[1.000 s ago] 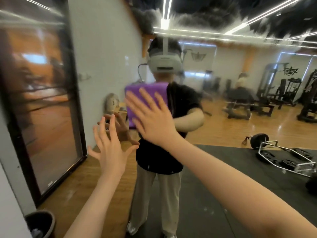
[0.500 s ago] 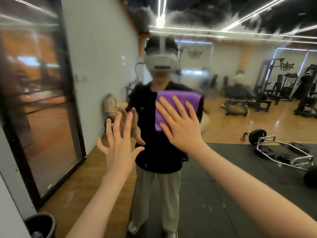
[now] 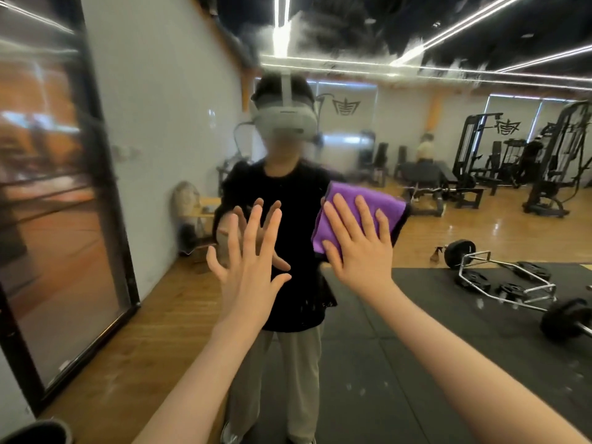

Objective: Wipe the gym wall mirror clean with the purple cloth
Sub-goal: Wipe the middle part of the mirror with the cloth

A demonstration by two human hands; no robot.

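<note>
The wall mirror (image 3: 448, 203) fills most of the head view and reflects a person in a headset and the gym behind. My right hand (image 3: 358, 241) lies flat with straight, spread fingers on the folded purple cloth (image 3: 389, 205), pressing it against the glass at chest height. My left hand (image 3: 253, 261) is raised to the left of it, fingers straight and spread, its palm at the mirror surface; whether it touches the glass I cannot tell. It holds nothing. Faint specks show on the glass lower down.
A black-framed panel (image 3: 57, 219) stands on the wall at left. A dark bin (image 3: 38, 432) sits at the bottom left corner. The reflection shows a hex bar with weight plates (image 3: 509, 283) on black matting, benches and machines farther back.
My right hand has slid the purple cloth to the right across the glass, from the left of the reflected torso to its right side. My left hand has drifted right and slightly up.
</note>
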